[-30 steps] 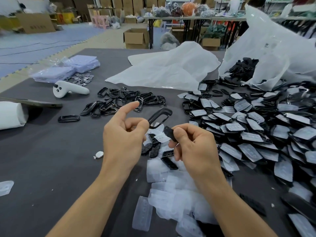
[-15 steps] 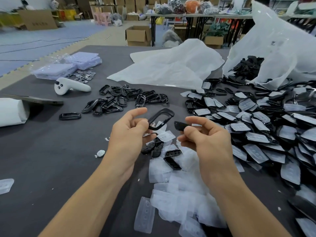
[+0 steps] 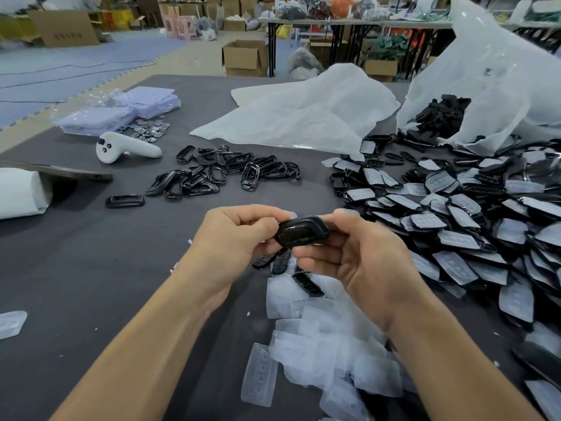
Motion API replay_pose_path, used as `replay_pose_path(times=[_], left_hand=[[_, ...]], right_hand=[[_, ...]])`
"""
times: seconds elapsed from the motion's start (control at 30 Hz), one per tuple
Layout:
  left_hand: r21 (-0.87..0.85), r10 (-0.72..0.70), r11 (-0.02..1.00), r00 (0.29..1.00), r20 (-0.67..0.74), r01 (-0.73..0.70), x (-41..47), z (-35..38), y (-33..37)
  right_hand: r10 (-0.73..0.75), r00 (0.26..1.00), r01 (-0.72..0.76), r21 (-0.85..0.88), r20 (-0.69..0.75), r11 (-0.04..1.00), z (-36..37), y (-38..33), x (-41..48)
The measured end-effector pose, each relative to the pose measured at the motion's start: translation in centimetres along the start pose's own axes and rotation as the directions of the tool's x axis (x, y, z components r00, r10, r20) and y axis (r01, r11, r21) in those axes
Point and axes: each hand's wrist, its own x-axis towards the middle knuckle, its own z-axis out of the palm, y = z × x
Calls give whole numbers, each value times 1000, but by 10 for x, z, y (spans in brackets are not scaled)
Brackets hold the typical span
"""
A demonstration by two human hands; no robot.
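Both your hands are clamped on one black shell (image 3: pixel 303 232): your left hand (image 3: pixel 233 238) pinches its left end with curled fingers, and your right hand (image 3: pixel 358 256) wraps its right end, thumb on top. The shell sits between them, above the table's near middle. It is glossy hard plastic, a rounded oblong with a raised rim. Its underside and right end are hidden by your fingers, and the blur means I can't tell whether it's one part or two pressed together. Directly below your hands lie a few matte black button pads (image 3: pixel 306 284), partly covered. Nearer you is a heap of clear, floppy blister trays (image 3: pixel 328 344) with dimpled pockets. At the right a big pile of black shells backed with clear film (image 3: pixel 455 226) runs off the frame edge. Far of your hands is a loose cluster of shiny open black frames (image 3: pixel 224 171), with one single frame (image 3: pixel 125 201) to its left. Further left are a white controller (image 3: pixel 124 147), small metal discs (image 3: pixel 148 129), pale packets (image 3: pixel 121 110) and a white roll (image 3: pixel 21 192), cut off. At the far side a crumpled white bag (image 3: pixel 303 117) lies flat and an open bag (image 3: pixel 498 80) spills black parts (image 3: pixel 443 112). The grey table cloth (image 3: pixel 76 268) is matte.
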Motion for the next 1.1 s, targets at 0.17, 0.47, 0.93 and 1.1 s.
replay_pose_path(times=[0.17,0.47,0.93,1.1], left_hand=[[225,93,972,993,-77,-74,-1,3,-5],[48,-80,996,997,-18,81,-3,4,-8],[-482,-358,791,924,134,376,-3,15,-4],[-288,-268,912,956,117,291,-2,12,-5]], right_hand=[[-32,999,24,-208,-39,978,2,5,1],[-191,965,126,-320,-179,939,4,11,1],[-438,895,379,-375,-84,846,-3,12,4],[-442,895,383,-396,-66,834,-5,12,4]])
